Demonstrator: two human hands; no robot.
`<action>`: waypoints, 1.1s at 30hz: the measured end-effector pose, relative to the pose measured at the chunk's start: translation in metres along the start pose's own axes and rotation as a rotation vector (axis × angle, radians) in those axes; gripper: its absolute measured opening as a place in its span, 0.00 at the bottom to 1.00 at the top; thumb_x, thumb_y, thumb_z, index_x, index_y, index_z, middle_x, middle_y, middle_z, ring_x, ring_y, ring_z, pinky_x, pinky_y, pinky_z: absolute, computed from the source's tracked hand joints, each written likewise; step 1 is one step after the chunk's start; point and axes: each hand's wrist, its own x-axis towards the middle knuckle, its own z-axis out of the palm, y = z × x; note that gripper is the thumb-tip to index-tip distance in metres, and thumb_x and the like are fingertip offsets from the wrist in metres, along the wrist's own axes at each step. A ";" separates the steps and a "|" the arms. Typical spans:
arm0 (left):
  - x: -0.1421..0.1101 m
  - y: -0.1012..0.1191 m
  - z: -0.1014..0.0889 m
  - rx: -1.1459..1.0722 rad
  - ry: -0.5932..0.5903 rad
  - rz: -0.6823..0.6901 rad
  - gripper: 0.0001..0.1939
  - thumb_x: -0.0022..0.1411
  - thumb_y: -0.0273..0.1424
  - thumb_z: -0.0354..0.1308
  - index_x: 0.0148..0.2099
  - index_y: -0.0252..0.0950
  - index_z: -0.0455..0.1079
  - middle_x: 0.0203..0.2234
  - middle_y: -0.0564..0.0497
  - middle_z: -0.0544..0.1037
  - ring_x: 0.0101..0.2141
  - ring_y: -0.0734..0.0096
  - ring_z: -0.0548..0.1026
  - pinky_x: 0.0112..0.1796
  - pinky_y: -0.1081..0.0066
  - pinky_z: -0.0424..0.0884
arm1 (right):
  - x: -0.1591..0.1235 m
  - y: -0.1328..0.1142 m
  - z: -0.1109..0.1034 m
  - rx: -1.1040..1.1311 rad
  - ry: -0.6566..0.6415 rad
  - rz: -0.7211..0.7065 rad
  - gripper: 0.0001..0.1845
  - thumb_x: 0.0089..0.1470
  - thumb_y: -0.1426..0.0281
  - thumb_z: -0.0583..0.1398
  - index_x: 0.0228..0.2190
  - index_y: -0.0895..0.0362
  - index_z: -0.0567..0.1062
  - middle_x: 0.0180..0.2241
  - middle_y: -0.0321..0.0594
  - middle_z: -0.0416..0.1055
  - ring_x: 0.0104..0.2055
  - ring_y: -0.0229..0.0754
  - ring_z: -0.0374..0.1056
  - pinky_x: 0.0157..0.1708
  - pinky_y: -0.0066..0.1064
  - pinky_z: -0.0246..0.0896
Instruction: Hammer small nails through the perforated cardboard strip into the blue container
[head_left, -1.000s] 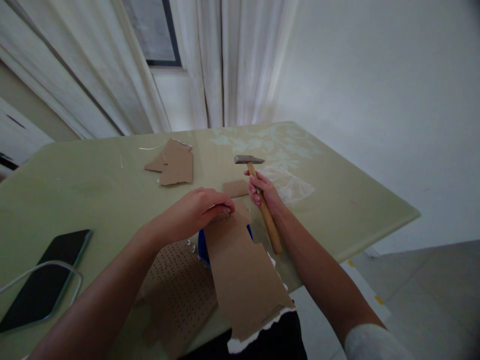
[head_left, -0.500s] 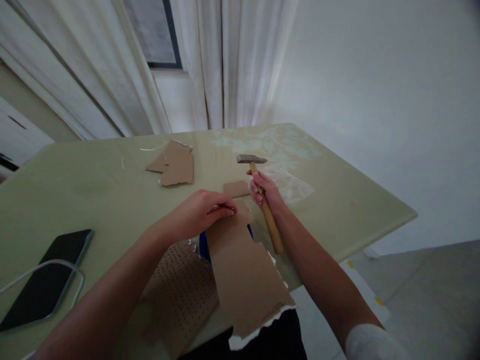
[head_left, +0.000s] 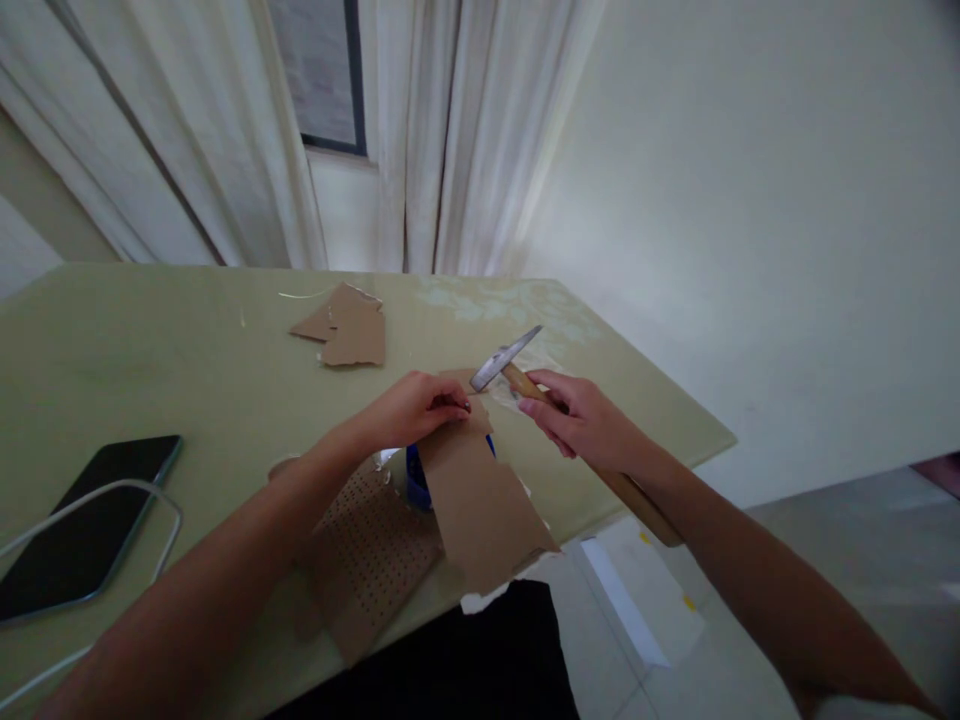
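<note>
Likely head-heavy, hammer (head_left: 501, 364) is clamped by handle (head_left: 637, 503) in right hand (head_left: 589, 420) near tabletop's (head_left: 187, 380) front edge; left hand's (head_left: 415, 405) hold can't be told.

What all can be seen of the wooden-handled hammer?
The wooden-handled hammer has a grey, metallic-looking head, blunt at one end and tapering at the other. The right hand holds its light-brown handle near the head, covering part of it. It slants, head forward and leftward over the pale green table, near the left hand; whether the head touches anything is unclear.
</note>
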 end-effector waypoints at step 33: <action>0.004 -0.007 0.003 0.057 0.025 0.123 0.06 0.64 0.25 0.63 0.38 0.36 0.82 0.34 0.49 0.85 0.35 0.66 0.79 0.39 0.70 0.71 | -0.009 -0.040 0.012 -0.549 0.005 -0.099 0.16 0.72 0.57 0.58 0.45 0.56 0.79 0.24 0.35 0.68 0.25 0.36 0.61 0.30 0.29 0.47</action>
